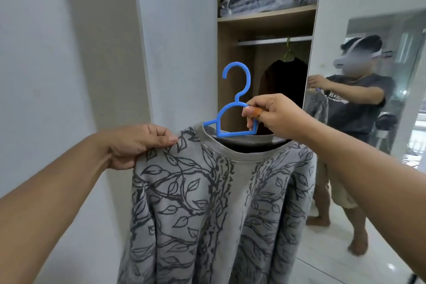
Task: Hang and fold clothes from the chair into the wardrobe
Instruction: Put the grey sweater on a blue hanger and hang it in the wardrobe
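Hanging step: grey sweater (219, 203) is held on blue hanger (232, 108), pinched by right hand (274, 115); shoulder is gripped by left hand (136, 143). Next, hook must be lifted onto rail (274, 41).

Both forearms bare, no sleeves reaching the wrist. Left hand (138, 143) mid-left of frame: no rings, no watch. Right hand (274, 115) centre-right: orange plaster or tape wrapped round one finger (257, 112). Mirror (391, 30) at right edge shows the rest: dark short-sleeved T-shirt with pale chest print, light shorts, bare feet, white headset with strap over the head.
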